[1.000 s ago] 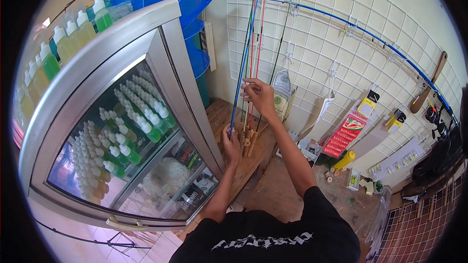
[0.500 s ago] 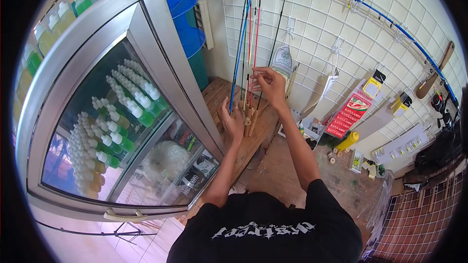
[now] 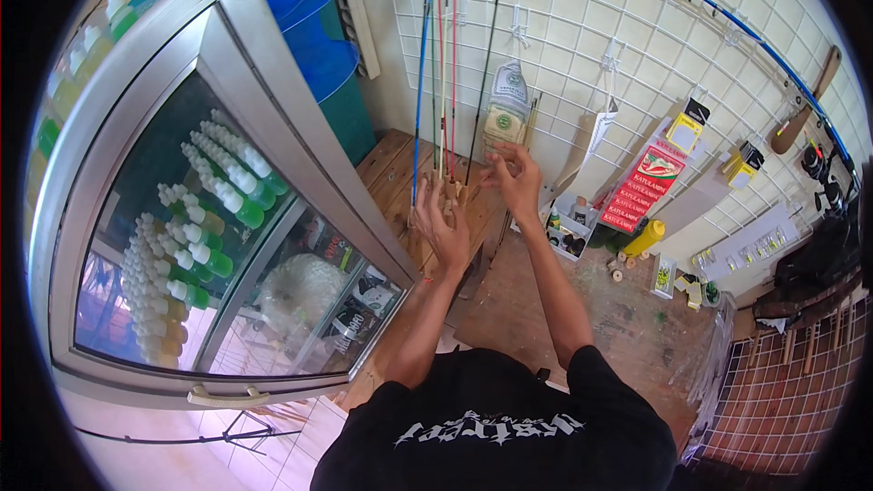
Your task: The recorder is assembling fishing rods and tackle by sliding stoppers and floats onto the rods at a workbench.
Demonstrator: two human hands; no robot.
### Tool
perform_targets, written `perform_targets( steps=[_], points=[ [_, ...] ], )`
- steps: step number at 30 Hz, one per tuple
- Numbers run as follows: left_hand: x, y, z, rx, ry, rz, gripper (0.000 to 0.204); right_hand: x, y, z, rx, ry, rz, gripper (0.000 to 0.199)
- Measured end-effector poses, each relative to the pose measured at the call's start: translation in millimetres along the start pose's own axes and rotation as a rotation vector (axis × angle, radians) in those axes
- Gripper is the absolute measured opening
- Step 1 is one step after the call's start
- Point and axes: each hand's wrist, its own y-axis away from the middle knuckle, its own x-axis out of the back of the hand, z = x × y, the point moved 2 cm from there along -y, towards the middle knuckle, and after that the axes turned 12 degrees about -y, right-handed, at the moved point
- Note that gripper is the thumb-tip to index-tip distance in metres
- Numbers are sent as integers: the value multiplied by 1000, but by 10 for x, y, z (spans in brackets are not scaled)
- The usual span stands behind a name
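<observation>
Several thin fishing rods, among them a blue rod (image 3: 425, 64) and a red rod (image 3: 453, 55), stand upright together on a wooden bench (image 3: 386, 168). Their pale handles (image 3: 461, 193) are bunched at the bottom. My left hand (image 3: 443, 225) is cupped round these handles, its fingers pointing up and partly covering them. Just to the right is my right hand (image 3: 516, 184), its fingers bent but apart, with nothing visible in them. A dark thin rod (image 3: 486, 73) leans behind, close to a pale packet (image 3: 503, 123) by the wall.
At the left stands a metal-framed glass cabinet (image 3: 273, 118) holding rows of green and yellow bottles (image 3: 245, 209). A white wire grid (image 3: 564, 27) covers the wall, with a red packet strip (image 3: 644, 186) hanging on it. A yellow bottle (image 3: 646, 238) and small boxes lie along the right-hand worktop (image 3: 546, 309).
My right hand has come down and away from the rods to the right. My left hand has moved in and closed round the handles. The view has shifted slightly.
</observation>
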Motion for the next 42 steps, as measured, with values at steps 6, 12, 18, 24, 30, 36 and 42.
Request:
perform_targets(
  steps=[6,12,18,24,30,36,42],
  points=[
    [-93,780,35,-79,6,-260,42,1073,1069,1010,-66,494,60,35],
    [-542,1376,-430,46,75,-991,43,2047,2719,1347,-473,1106,101,64],
    [-793,2020,-852,-323,-182,-1207,58,2158,3147,1001,-425,1256,-72,75],
    [-1257,1572,-599,-167,71,-1129,41,2445,3113,931,-562,1151,-208,74],
    [-1801,326,-92,83,146,-745,14,2586,3103,900,-511,1048,-348,73],
    [-2022,-174,390,67,141,-519,15,2692,3093,918,-490,1025,-409,74],
    [-2138,-207,470,88,49,-473,15,2680,3084,900,-510,1021,-404,75]
  ],
)
